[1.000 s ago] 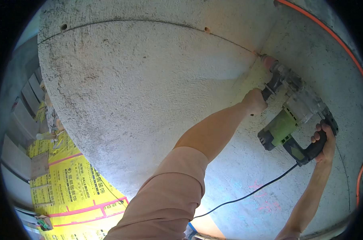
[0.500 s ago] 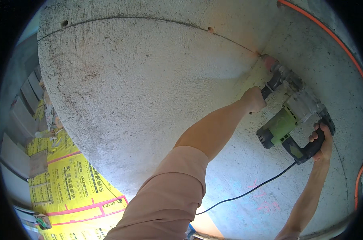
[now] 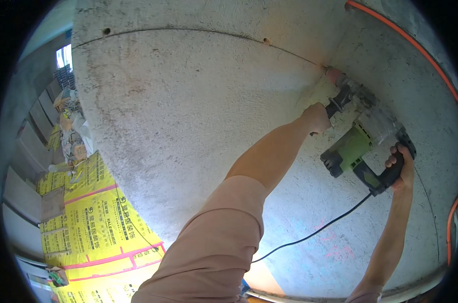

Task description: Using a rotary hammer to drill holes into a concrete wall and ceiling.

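A green and grey rotary hammer drill [image 3: 357, 144] is held up against the concrete wall [image 3: 198, 111], its reddish front end by the dark line near the corner. My left hand [image 3: 317, 118] is closed around the drill's black side handle. At the back, my right hand [image 3: 401, 169] wraps around the black rear grip, fingers curled over it. Whether a finger presses the trigger is hidden. From the rear grip a black power cord [image 3: 315, 233] hangs down and curves left. Dust hazes the wall beside the drill's tip, and the bit itself is barely visible.
Two drilled holes [image 3: 266, 40] sit along the dark line at the top. An orange pipe [image 3: 416, 45] runs down the right side. Yellow printed sheeting [image 3: 100, 222] with pink tape covers the floor at lower left. Grey panels [image 3: 21, 194] and piled debris [image 3: 75, 131] stand beyond it.
The view has shifted slightly, bringing a bright window and more debris into sight at left. Both hands keep their hold on the drill, whose tip stays at the corner.
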Demonstrator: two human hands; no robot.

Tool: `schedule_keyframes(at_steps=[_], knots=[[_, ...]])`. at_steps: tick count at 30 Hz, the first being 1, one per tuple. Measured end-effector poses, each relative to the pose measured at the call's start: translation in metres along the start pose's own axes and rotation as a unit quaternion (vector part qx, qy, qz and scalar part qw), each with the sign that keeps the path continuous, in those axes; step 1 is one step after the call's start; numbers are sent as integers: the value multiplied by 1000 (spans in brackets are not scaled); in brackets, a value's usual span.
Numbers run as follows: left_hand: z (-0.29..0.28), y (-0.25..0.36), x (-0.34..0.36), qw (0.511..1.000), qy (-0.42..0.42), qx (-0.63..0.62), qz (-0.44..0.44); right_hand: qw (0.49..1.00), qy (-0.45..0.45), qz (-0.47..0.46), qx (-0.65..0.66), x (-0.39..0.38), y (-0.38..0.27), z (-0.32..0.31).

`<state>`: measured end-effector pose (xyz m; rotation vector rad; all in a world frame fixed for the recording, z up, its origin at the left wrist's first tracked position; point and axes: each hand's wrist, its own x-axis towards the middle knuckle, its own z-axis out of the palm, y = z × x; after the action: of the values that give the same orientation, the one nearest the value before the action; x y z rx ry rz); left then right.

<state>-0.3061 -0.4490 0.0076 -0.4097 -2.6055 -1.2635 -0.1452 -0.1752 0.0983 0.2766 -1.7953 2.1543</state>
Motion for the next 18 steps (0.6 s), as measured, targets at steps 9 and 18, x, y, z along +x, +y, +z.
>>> schedule_keyframes(at_steps=[9, 18], knots=[[0, 21, -36, 994, 107, -4, 14, 999, -29, 19, 41, -7, -14, -18], [33, 58, -79, 991, 105, -74, 26, 999, 20, -37, 4, -77, -29, -45]])
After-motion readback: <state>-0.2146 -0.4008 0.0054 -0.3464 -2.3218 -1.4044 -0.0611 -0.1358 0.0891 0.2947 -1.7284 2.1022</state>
